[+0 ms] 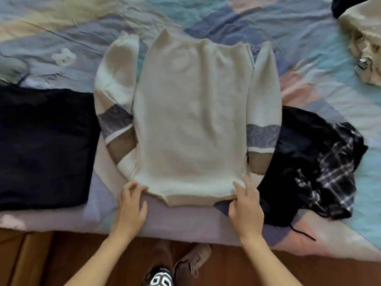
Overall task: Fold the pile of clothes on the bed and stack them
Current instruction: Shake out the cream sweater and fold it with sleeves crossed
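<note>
A cream sweater [191,120] lies flat on the bed, its near edge toward me and both sleeves stretched along its sides, each with a blue patterned band and a brown patch. My left hand [132,207] touches the near left corner of the sweater with relaxed fingers. My right hand [246,205] rests at the near right corner, fingers on the edge. A folded dark garment [43,145] lies to the left. To the right sits a crumpled heap of black cloth and plaid fabric [313,168].
The bed carries a wrinkled pastel patchwork cover [226,19]. A beige garment [362,44] with a dark piece behind it lies at the far right. The bed's near edge meets a wooden floor [61,263], where my feet and a brown shoe [191,263] show.
</note>
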